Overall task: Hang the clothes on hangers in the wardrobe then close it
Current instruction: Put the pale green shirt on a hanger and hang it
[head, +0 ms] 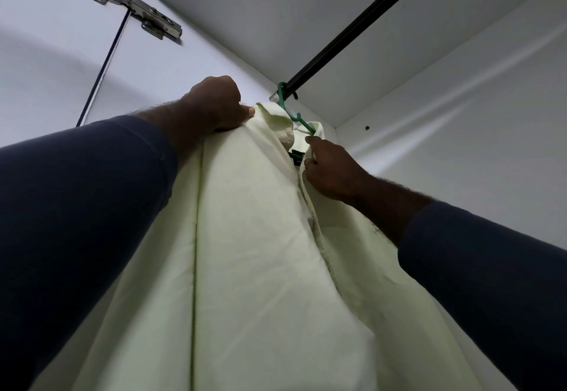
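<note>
**Both Hands on a Pale Shirt Under the Wardrobe Rail**

The left hand (214,103) was closed on the shirt (254,252) at its shoulder. Its fingers curled out of sight behind the cloth and its thumb lay flat along the top fold. The right hand (331,169), at about 4 o'clock from the left one, gripped the shirt's front edge just below the collar (276,120), with the fingers folded round the hem. Both arms wore dark navy sleeves (76,206) that ended short of the wrists. They reached up into the view from 8 o'clock and 4 o'clock.

The shirt, a pale yellow-green, hung between the two hands and filled the lower middle of the view, with a long seam running down its cloth. A small black label (296,155) showed inside the neck, just at 9 o'clock from the right hand's fingertips.

A green plastic hanger (295,117) held the shirt. Its hook was looped over the black rail (352,31) at 12 o'clock from the right hand, and one arm of it ran down into the collar. From the hook the rail ran off toward 1 o'clock and left the view at the top edge.

White wardrobe panels (460,99) closed in the space above and to the right. A small dark dot (367,128) marked one panel at 2 o'clock from the right hand. At 10 o'clock the wardrobe door (46,53) stood open on a metal hinge (135,7).
</note>
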A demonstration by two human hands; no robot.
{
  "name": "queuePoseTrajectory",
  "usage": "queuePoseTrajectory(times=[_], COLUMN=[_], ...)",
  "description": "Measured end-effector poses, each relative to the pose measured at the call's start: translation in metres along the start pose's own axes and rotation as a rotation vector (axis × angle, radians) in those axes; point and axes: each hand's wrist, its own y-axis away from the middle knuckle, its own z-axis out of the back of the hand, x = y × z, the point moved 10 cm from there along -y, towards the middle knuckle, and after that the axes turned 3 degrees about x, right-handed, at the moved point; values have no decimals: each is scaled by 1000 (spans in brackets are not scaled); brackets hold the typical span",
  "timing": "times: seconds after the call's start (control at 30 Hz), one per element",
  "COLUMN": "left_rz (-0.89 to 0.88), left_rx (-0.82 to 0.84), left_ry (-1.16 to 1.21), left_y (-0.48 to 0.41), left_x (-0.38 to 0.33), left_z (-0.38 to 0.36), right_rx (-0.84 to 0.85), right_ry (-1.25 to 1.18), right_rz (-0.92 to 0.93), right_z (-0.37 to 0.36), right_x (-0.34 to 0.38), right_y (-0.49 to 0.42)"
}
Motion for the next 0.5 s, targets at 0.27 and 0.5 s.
queuePoseTrajectory(times=[0.27, 0.5], left_rz=[-299, -242], left_rx=[-161, -128], left_ry=[-419, -85], left_y=[32, 24], left_x=[-45, -60], left_z=[9, 29], right_rx=[-55, -65], right_ry=[0, -72], right_rz=[50, -74], right_z=[16, 31], right_x=[-1, -29], right_y=[-3, -34])
